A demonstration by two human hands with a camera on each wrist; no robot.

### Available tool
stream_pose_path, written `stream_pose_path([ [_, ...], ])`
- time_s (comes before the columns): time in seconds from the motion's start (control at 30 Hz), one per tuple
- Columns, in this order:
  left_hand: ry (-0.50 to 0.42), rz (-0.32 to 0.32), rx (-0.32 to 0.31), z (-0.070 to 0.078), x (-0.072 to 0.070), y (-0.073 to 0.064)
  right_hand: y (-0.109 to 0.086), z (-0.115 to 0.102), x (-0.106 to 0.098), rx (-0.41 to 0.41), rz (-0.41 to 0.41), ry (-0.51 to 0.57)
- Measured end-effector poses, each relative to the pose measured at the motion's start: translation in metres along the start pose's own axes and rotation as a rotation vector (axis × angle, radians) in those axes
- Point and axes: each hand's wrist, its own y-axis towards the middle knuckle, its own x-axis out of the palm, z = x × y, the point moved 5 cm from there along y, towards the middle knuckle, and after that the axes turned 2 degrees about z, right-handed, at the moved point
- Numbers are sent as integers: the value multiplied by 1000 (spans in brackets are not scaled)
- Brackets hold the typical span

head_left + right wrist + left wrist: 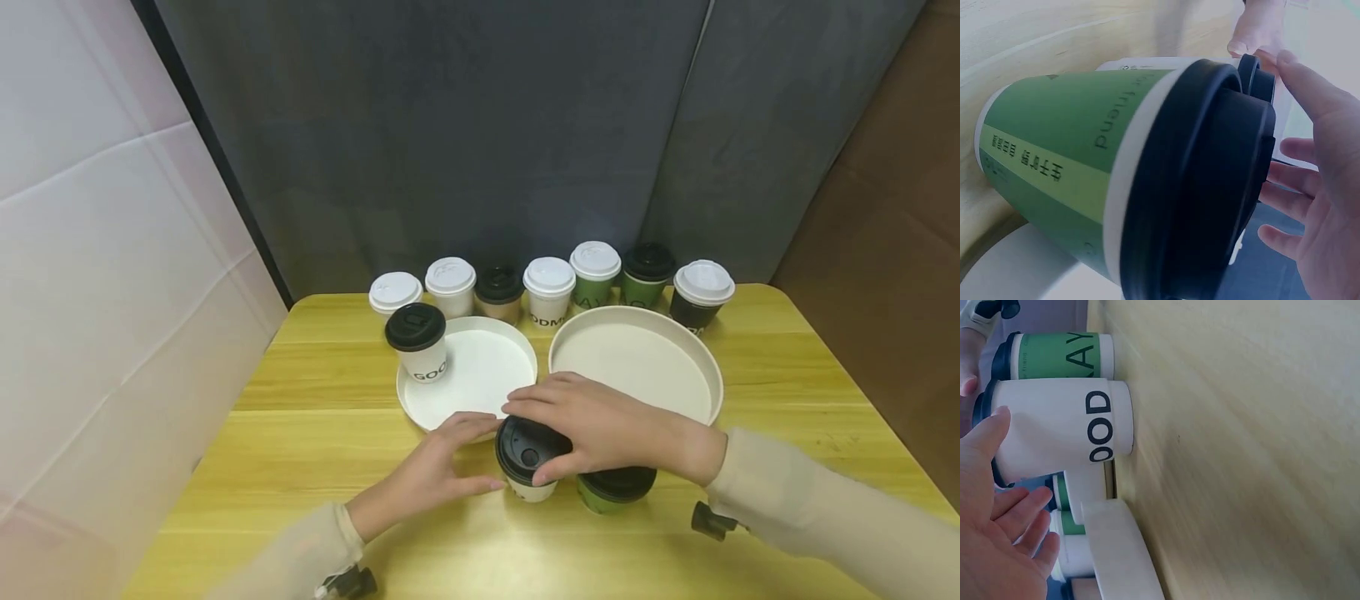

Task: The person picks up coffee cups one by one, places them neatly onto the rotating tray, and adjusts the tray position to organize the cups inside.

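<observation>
In the head view a white cup (531, 490) with a black lid stands upright near the table's front. My left hand (431, 473) is at its left side, thumb and fingers spread. The left wrist view shows this thumb by the lid rim of the same cup (1054, 428); whether it touches is unclear. From the right, my right hand (588, 421) reaches over the lid, thumb on the near side, fingers loosely bent beyond; I cannot tell whether they touch. Beneath that hand stands a green cup (600, 500) with a black lid, large in the right wrist view.
Behind the hands lie a white round tray (491, 358) and a cream round tray (637, 346). Another black-lidded white cup (423, 358) stands on the white tray's left part. Several lidded cups line the table's back edge, among them a black cup (692, 312) at the right end.
</observation>
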Motion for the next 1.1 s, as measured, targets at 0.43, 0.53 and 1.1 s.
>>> stream_pose_path([
  [0.43, -49, 19, -37, -1, 10, 5, -1, -1, 7, -49, 20, -26],
  [0.53, -55, 24, -43, -1, 12, 5, -1, -1, 7, -44, 15, -15],
  [1.1, -47, 27, -65, -2, 15, 5, 0, -4, 12, -23, -4, 4],
])
